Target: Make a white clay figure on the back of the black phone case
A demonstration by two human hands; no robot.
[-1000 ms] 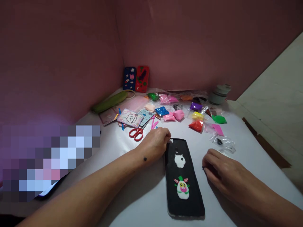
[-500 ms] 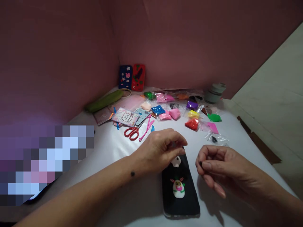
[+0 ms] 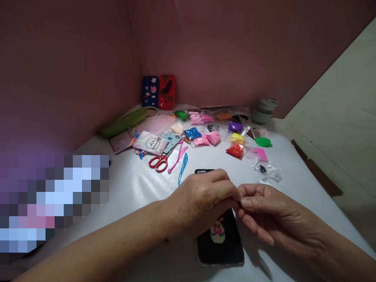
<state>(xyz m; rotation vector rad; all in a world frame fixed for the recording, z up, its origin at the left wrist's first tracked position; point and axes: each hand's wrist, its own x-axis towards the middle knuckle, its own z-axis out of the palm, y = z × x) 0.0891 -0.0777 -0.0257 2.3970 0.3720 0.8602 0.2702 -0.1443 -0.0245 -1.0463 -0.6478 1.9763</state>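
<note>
My left hand (image 3: pixel 205 197) hovers over the black phone case (image 3: pixel 220 252), its thumb and fingers pinched together. Against those fingertips, my right hand (image 3: pixel 264 207) pinches a small piece of black clay (image 3: pixel 239 203), mostly hidden between the two hands. On the case sits a little white clay figure (image 3: pixel 217 232) with pink, green and yellow parts. My left hand covers the middle of the case, so whatever lies there is hidden.
Beyond my hands lie a blue modelling tool (image 3: pixel 182 168), pink tools (image 3: pixel 178 156) and red-handled scissors (image 3: pixel 158 163). Bagged clay, including a red packet (image 3: pixel 235 150), spreads across the white table. Two decorated cases, blue (image 3: pixel 150 92) and red (image 3: pixel 167 92), lean on the back wall.
My left hand has moved right to meet my right hand's fingertips at the black clay. The view has shifted slightly, and the white piece higher on the case is now covered.
</note>
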